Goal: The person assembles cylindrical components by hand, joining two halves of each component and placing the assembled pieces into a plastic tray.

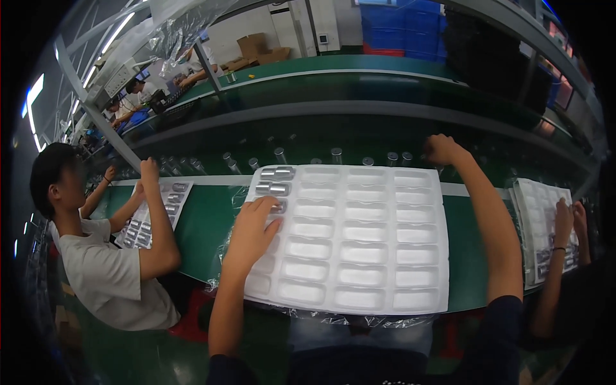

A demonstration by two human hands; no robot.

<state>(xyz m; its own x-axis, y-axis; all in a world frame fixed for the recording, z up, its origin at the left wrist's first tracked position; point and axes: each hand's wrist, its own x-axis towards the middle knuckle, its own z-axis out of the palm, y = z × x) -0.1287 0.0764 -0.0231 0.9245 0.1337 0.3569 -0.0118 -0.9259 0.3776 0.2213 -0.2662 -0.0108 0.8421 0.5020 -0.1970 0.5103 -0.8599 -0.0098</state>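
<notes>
A white moulded tray [338, 258] with rows of oblong pockets lies in front of me. Small silver metal cylinders [280, 188] lie on their sides in the upper pockets of its left column. My left hand [255, 224] is over that column, its fingers closed around a silver cylinder [278, 206] at the third pocket. Beyond the tray's far right corner, my right hand [445, 149] reaches over the dark conveyor belt with its fingers curled. Whatever it may hold is hidden. Silver cylinders [337, 155] stand upright along the belt behind the tray.
A green worktop [465, 256] runs under the tray. On the left, a person [106, 256] in a light shirt works at another tray [168, 215]. At the right, another person's hands [563, 221] are over stacked trays [531, 224]. A metal frame post [106, 122] rises at the left.
</notes>
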